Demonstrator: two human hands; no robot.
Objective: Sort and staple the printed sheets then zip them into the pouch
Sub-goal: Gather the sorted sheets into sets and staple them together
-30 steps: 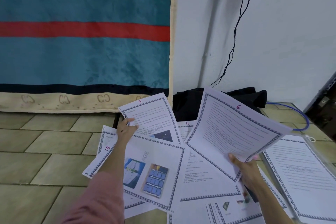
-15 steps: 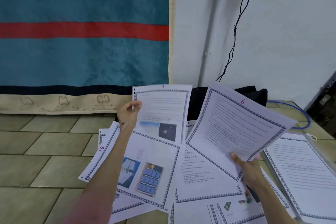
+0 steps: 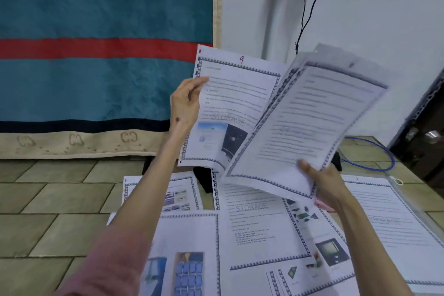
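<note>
The sheet marked 9 [image 3: 236, 103] is being held up by the left hand [image 3: 186, 101], pinching its left edge, while the right hand [image 3: 322, 181] is gripping a blurred sheaf [image 3: 310, 122] overlapping it. Sorting is under way; next, probably tucking 9 in order. Loose sheets [image 3: 254, 223] are crowding the floor [image 3: 55, 199]; the air above is offering room.

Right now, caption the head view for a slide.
Left hand lifts sheet 9 beside right hand's sheets, above scattered pages.
</note>
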